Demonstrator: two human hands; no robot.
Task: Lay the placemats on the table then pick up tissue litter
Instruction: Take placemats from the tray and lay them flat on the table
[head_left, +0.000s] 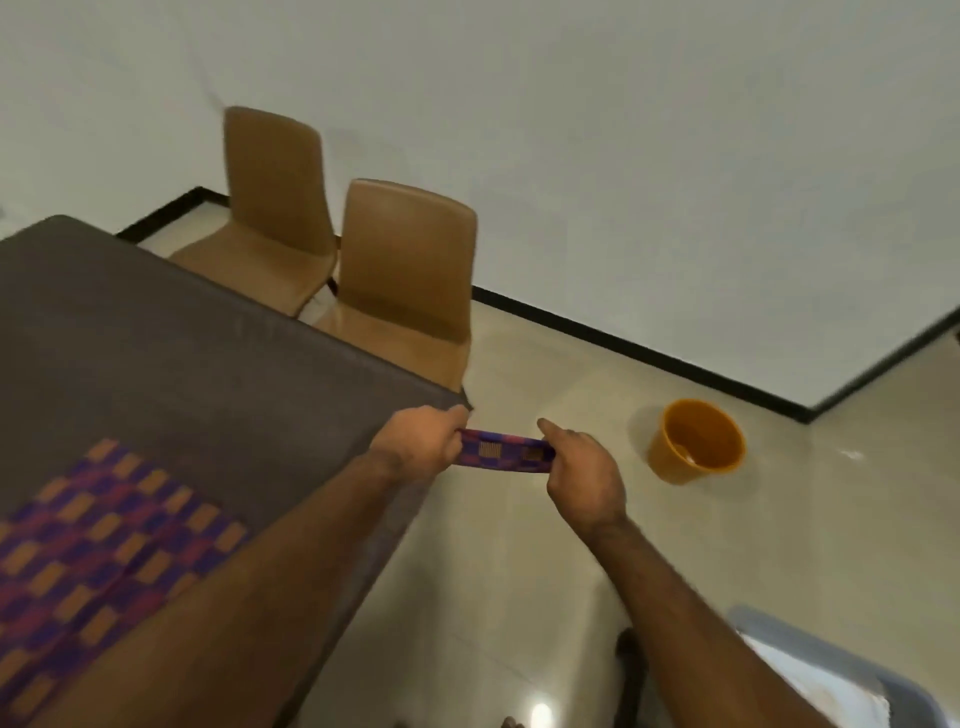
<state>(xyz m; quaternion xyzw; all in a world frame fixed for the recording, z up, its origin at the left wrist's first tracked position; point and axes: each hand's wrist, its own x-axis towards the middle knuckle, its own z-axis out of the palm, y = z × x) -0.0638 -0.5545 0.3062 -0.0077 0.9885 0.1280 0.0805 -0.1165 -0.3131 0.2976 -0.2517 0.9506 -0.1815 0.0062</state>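
Note:
A purple, pink and orange checked placemat (109, 540) lies flat on the brown table (156, 332) at the lower left. A second, matching placemat (506, 451) is rolled or folded into a narrow strip and held in the air just past the table's right corner. My left hand (421, 441) grips its left end. My right hand (582, 470) pinches its right end with the forefinger stretched out. A small pale scrap (852, 455), possibly tissue, lies on the floor right of the bucket.
Two tan chairs (405, 280) stand at the table's far side against the white wall. An orange bucket (698, 441) sits on the tiled floor to the right. A grey and white object (831, 675) fills the lower right corner.

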